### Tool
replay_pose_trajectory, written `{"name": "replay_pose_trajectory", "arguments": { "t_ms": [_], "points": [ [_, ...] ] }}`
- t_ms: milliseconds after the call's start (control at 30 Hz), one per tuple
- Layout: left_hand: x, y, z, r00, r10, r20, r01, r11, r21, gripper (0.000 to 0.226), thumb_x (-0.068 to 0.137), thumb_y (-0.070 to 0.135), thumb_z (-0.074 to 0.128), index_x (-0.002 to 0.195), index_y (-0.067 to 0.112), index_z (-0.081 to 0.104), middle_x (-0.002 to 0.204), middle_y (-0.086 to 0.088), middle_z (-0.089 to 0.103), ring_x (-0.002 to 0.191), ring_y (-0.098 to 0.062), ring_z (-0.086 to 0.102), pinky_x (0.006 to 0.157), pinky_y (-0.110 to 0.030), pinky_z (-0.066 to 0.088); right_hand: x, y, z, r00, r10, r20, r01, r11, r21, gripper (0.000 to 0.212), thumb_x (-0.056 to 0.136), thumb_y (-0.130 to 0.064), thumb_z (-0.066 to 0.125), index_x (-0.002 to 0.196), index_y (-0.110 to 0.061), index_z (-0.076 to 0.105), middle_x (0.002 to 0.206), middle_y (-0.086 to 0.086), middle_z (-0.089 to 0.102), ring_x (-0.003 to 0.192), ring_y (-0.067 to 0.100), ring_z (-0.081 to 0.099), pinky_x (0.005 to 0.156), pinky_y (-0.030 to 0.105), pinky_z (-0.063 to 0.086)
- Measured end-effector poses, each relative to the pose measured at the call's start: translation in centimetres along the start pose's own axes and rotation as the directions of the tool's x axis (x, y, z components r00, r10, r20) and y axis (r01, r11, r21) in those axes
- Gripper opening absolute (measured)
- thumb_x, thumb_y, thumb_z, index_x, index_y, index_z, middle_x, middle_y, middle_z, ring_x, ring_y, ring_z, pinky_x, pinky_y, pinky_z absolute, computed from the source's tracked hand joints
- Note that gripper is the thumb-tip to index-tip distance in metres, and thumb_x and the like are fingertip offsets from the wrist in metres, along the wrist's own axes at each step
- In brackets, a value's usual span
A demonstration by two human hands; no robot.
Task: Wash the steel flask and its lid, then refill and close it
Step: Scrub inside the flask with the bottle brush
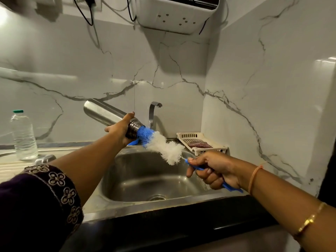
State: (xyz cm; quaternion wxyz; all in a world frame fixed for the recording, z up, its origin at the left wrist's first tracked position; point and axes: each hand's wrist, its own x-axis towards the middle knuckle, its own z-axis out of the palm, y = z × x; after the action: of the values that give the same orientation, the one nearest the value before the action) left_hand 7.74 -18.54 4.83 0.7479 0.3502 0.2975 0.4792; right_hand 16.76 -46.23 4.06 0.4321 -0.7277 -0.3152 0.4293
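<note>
Two hands in view, one flask, one brush. Left hand (119, 131) grips the steel flask (103, 113) near its neck, fingers and thumb curled round the body. The flask is held in the air above the far left edge of the sink (145, 179), tilted, base up and to the left, open mouth down and to the right. Right hand (214, 170) holds the brush (163, 148) by its blue handle, fingers clamped round it, index finger lying along the top. The brush has two bands of bristles: the blue one sits at the flask mouth, the white one lies outside, between flask and right hand. How far the tip goes in cannot be told. One lid (45, 159), a small rounded steel piece, lies on the counter (7, 159) left of the sink, just beside one clear plastic bottle (23, 137) with a green cap, standing upright. One tap (151, 113) stands behind the sink, near the flask mouth; no water visible. One cream basket (209, 150) sits in the back right corner, holding one dark scrub pad (198, 144). One white wall unit (174, 13) hangs above. Left arm wears a dark embroidered sleeve (36, 197); right arm carries one orange thread (254, 177) and one gold bangle (309, 220).
</note>
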Motion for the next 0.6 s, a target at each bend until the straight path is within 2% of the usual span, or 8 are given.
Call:
{"name": "replay_pose_trajectory", "arguments": {
  "t_ms": [67, 133, 200, 233, 333, 433, 500, 600],
  "points": [
    [0.0, -0.1, 0.2, 1.0, 0.002, -0.009, -0.002, 1.0, -0.007, 0.083, 0.071, 0.02, 0.083, 0.13, 0.019, 0.025, 0.115, -0.019, 0.052, 0.078, -0.034, 0.067, 0.064, -0.055, 0.057, 0.2, 0.1, 0.6, 0.997, -0.038, -0.06, 0.035, 0.998, -0.043, 0.038, 0.101, -0.031, 0.039, 0.09, -0.003, 0.062, 0.051, -0.003, 0.034, 0.035, 0.006, 0.025, 0.035, 0.017, 0.02],
    [0.4, -0.1, 0.2, 1.0, -0.006, -0.029, 0.005, 1.0, -0.018, 0.084, 0.069, 0.022, 0.085, 0.13, 0.02, 0.027, 0.115, -0.02, 0.054, 0.077, -0.034, 0.069, 0.062, -0.055, 0.057, 0.6, 0.8, 1.6, 0.927, -0.288, -0.241, 0.152, 0.875, -0.46, 0.036, 0.1, -0.034, 0.041, 0.106, -0.004, 0.059, 0.062, 0.001, 0.049, 0.045, 0.011, 0.044, 0.044, 0.024, 0.037],
    [1.0, 0.2, -0.1, 1.0, -0.02, -0.023, 0.02, 0.999, -0.028, 0.087, 0.064, 0.026, 0.087, 0.13, 0.019, 0.031, 0.115, -0.019, 0.056, 0.078, -0.035, 0.07, 0.057, -0.057, 0.056, 1.2, 2.0, 1.9, 0.699, -0.678, -0.225, 0.057, 0.367, -0.928, 0.036, 0.096, -0.036, 0.047, 0.12, -0.009, 0.051, 0.082, 0.004, 0.062, 0.067, 0.02, 0.061, 0.059, 0.031, 0.048],
    [1.5, 0.2, -0.3, 0.999, -0.032, -0.006, 0.032, 0.999, -0.037, 0.089, 0.061, 0.029, 0.089, 0.13, 0.019, 0.033, 0.115, -0.019, 0.058, 0.077, -0.036, 0.07, 0.054, -0.056, 0.056, 1.4, 2.5, 1.9, 0.609, -0.781, -0.138, -0.062, 0.127, -0.99, 0.04, 0.089, -0.032, 0.059, 0.12, -0.007, 0.053, 0.081, 0.008, 0.064, 0.063, 0.024, 0.062, 0.053, 0.032, 0.049],
    [4.2, -0.2, -0.9, 0.998, -0.058, 0.024, 0.058, 0.998, -0.013, 0.101, 0.046, 0.033, 0.093, 0.13, 0.02, 0.038, 0.116, -0.02, 0.061, 0.074, -0.037, 0.071, 0.055, -0.054, 0.055, 1.9, 2.9, 0.6, 0.429, -0.903, 0.028, -0.145, -0.1, -0.984, 0.044, 0.059, -0.012, 0.08, 0.099, -0.001, 0.068, 0.054, 0.012, 0.058, 0.035, 0.025, 0.052, 0.031, 0.027, 0.04],
    [5.9, -0.5, -1.1, 0.998, -0.056, 0.023, 0.056, 0.998, 0.018, 0.107, 0.038, 0.034, 0.094, 0.129, 0.02, 0.04, 0.115, -0.019, 0.062, 0.076, -0.037, 0.071, 0.057, -0.055, 0.055, 1.1, 2.0, 0.7, 0.521, -0.853, -0.019, -0.039, -0.001, -0.999, 0.025, 0.086, -0.023, 0.059, 0.109, -0.015, 0.059, 0.08, 0.008, 0.067, 0.064, 0.026, 0.064, 0.052, 0.032, 0.048],
    [6.1, -0.5, -1.1, 0.999, -0.038, 0.022, 0.038, 0.999, 0.017, 0.112, 0.032, 0.034, 0.093, 0.13, 0.019, 0.04, 0.116, -0.019, 0.062, 0.076, -0.036, 0.071, 0.057, -0.053, 0.055, 1.1, 1.7, 0.9, 0.643, -0.742, -0.19, 0.118, 0.341, -0.933, 0.021, 0.098, -0.031, 0.04, 0.104, -0.019, 0.057, 0.087, 0.003, 0.064, 0.077, 0.022, 0.06, 0.067, 0.031, 0.046],
    [3.4, -0.2, -0.6, 0.999, 0.005, 0.036, -0.005, 1.0, 0.001, 0.101, 0.049, 0.03, 0.092, 0.132, 0.017, 0.036, 0.117, -0.019, 0.06, 0.077, -0.034, 0.071, 0.054, -0.052, 0.056, 0.7, 0.5, 0.5, 0.851, -0.458, -0.258, 0.211, 0.747, -0.631, 0.029, 0.099, -0.028, 0.044, 0.092, -0.01, 0.065, 0.06, -0.001, 0.048, 0.051, 0.013, 0.041, 0.052, 0.025, 0.034]
  ]
}}
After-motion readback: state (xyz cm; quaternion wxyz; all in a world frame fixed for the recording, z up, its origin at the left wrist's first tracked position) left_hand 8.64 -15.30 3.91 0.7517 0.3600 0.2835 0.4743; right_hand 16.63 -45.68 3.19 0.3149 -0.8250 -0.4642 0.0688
